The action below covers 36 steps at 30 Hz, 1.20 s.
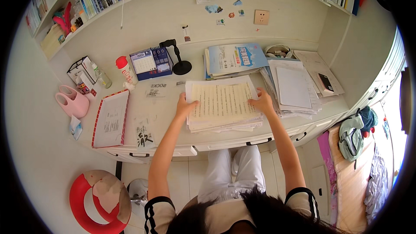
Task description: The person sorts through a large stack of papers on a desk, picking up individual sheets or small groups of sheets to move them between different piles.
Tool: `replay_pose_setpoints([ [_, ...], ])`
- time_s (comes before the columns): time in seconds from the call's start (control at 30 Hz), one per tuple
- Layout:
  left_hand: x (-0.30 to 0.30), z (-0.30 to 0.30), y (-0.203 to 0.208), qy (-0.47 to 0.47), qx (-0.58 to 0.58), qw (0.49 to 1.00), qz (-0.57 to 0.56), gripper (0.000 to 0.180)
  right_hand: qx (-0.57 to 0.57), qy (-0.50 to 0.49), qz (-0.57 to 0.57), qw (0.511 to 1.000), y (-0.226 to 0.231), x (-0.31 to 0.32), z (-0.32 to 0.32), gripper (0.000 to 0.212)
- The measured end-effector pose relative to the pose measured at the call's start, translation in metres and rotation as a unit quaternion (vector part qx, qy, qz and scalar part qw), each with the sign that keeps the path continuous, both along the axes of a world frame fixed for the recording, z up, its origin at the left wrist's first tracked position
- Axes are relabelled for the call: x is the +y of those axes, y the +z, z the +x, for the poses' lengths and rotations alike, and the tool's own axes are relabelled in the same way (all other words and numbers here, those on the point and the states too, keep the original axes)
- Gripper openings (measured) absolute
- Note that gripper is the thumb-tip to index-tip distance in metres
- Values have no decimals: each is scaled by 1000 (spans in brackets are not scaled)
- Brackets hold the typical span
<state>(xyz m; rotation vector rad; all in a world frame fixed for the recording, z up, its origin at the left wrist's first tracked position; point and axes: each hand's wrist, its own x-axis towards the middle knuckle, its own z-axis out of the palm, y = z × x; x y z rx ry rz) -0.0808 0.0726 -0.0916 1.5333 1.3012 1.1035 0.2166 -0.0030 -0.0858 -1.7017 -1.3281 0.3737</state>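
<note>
A thick stack of paper sheets [223,102] lies on the white desk straight in front of me. The top sheet is yellowish and covered in lines of handwriting, while whiter sheets stick out unevenly below it. My left hand [186,105] grips the stack's left side, thumb on the top sheet. On the opposite side my right hand [261,102] holds the right edge the same way. The other fingers of both hands are mostly hidden at the sides of the stack.
Right of the stack sit piled papers [294,87] and a phone [325,82]. Behind it are blue-covered books [237,57], a black stand [182,66] and a desk calendar [151,63]. Leftward are a red-edged shallow box [111,123], a red-capped bottle [126,70] and a pink holder [73,102].
</note>
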Motion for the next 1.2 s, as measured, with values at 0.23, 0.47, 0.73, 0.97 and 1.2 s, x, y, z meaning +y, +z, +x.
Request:
replay_pose_setpoints([
  [0.23, -12, -3, -19, -32, 188, 970, 152, 66, 50, 112, -74, 990, -7, 6, 4, 54],
  [0.47, -33, 6, 2, -17, 70, 997, 11, 65, 264, 109, -44, 957, 3, 23, -1, 60],
  [0.73, -27, -1, -18, 66, 76, 994, 39, 62, 146, -10, 3, 989, -10, 27, 18, 55],
  [0.97, -14, -16, -23, -116, -285, 926, -221, 49, 432, 133, -151, 879, -30, 4, 22, 48],
  [1.2, -11, -15, -24, -103, -209, 950, -210, 45, 418, 125, -101, 894, -31, 0, 7, 47],
])
